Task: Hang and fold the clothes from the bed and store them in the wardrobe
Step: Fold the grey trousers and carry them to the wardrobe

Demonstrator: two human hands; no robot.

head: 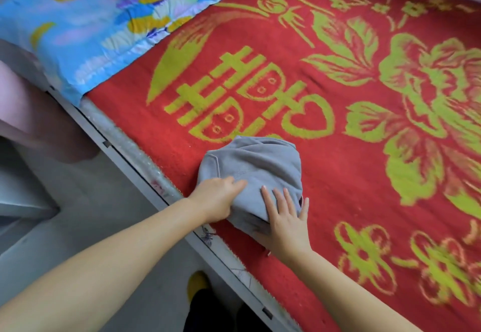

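Two bare hands work at the near edge of the red-and-yellow patterned bed [338, 149], left hand [217, 201] gripping and right hand [285, 217] pressing flat the folded grey cotton garment [255, 167], which might unfold if lifted carelessly.

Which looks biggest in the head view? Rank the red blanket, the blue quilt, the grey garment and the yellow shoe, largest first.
1. red blanket
2. blue quilt, partly cut off by the frame
3. grey garment, folded under both hands
4. yellow shoe, only partly visible
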